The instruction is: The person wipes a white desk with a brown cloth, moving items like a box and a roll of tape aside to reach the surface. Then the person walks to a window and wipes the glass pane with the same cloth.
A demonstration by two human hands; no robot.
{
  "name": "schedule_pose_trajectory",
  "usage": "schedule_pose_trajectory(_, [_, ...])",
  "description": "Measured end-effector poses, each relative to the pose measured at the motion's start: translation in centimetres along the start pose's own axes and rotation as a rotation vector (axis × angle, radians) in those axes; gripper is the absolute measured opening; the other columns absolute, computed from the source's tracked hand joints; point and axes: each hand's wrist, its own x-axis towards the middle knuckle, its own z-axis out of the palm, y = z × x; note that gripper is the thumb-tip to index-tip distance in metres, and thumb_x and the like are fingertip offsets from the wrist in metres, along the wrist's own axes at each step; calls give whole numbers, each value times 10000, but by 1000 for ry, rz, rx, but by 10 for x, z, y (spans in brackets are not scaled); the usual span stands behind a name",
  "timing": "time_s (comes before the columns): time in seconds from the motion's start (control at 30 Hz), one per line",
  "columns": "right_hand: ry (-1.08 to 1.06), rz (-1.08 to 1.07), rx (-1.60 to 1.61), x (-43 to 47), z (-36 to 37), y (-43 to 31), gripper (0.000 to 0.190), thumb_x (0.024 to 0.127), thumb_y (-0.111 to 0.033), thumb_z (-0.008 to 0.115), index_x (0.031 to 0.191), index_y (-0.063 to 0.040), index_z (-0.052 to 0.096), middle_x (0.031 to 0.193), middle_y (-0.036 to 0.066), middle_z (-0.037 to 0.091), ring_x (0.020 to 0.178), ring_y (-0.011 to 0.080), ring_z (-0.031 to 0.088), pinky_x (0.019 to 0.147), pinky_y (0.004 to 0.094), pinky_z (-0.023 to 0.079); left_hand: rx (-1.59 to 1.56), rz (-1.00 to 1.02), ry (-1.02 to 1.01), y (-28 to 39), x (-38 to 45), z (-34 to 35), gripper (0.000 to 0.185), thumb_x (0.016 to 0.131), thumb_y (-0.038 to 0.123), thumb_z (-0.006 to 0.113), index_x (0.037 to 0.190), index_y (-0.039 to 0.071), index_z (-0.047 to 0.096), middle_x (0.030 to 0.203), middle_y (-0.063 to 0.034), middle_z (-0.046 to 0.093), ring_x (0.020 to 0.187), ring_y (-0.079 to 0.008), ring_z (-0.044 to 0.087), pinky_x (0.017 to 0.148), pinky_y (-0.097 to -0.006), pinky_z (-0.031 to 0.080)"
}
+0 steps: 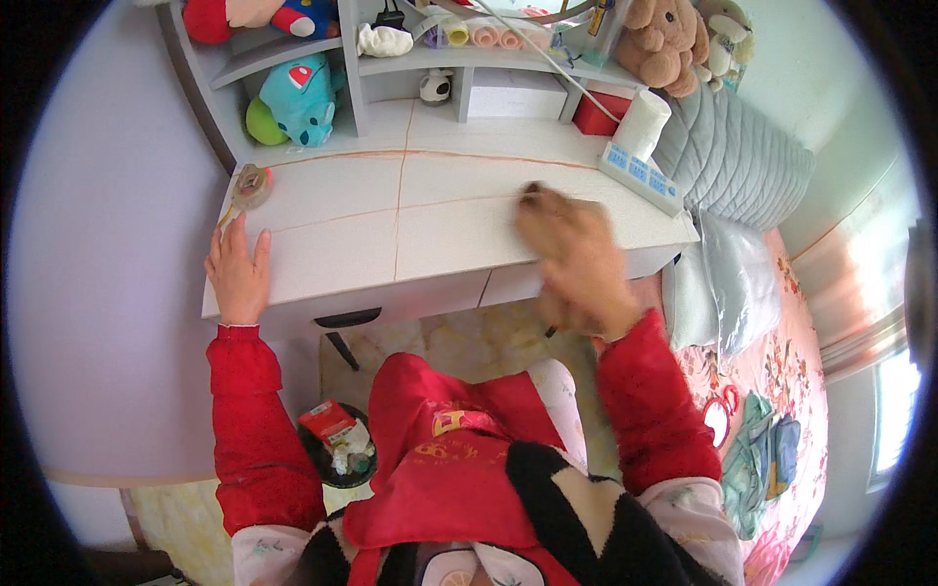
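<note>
My left hand (pixel 240 271) rests with spread fingers on the left front part of the white desk top (pixel 330 256), just below a roll of clear tape (pixel 252 187). Over the right half of the desk, my right hand (pixel 582 253) is motion-blurred. Something brown and dark-tipped shows at its fingers; blur hides what it is, and whether the hand grips it cannot be told. Thin reddish-brown lines cross the desk top lengthwise and from front to back. A white power strip (pixel 639 178) with blue sockets lies at the right, beside a white paper roll (pixel 643 124).
Shelves behind the desk hold a teal plush toy (pixel 299 99), a white box (pixel 516 95) and a red box (pixel 601 112). A white cable (pixel 549 62) slants down to the right. Below stands a black waste bin (pixel 337 480); a bed with floral bedding (pixel 795 366) is at the right.
</note>
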Motion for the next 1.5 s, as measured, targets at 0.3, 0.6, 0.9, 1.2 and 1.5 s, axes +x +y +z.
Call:
schedule_pose_trajectory(0.3, [95,-309,340,38,64,-178,551,752,-239,652,1285,-179,527,1059,57,532,953,220,512,805,348,423,-78,39,14,-20,6,5,528,954,421,486,1359,83,459,1353,-182,494,1302,-386,385,1060,-487,307])
schedule_pose_trajectory(0.6, [346,322,142,-76,108,-30,372,566,-229,796,897,-166,639,951,118,538,889,347,539,671,486,435,-67,58,32,-13,-2,2,539,950,428,491,1336,51,477,1332,-199,502,1279,-395,404,1063,-476,308])
schedule_pose_trajectory(0.9, [128,270,322,-63,141,-79,350,684,-222,715,1014,-152,622,1035,106,537,940,310,540,753,453,448,-30,55,33,-5,4,-2,534,949,414,493,1322,33,487,1325,-211,507,1278,-399,404,1075,-460,306])
schedule_pose_trajectory(1.2, [-163,88,53,-57,102,-42,343,608,-168,720,938,-105,647,936,108,556,946,324,514,826,497,386,-45,43,3,-8,3,-4,511,956,428,478,1284,40,531,1314,-191,526,1278,-374,416,1071,-453,315])
schedule_pose_trajectory(1.5, [785,843,393,-137,101,159,377,771,16,590,1127,-16,470,1043,142,529,963,277,538,906,348,421,16,86,-17,0,3,-3,492,971,399,461,1279,23,532,1309,-199,526,1266,-369,424,1078,-435,306])
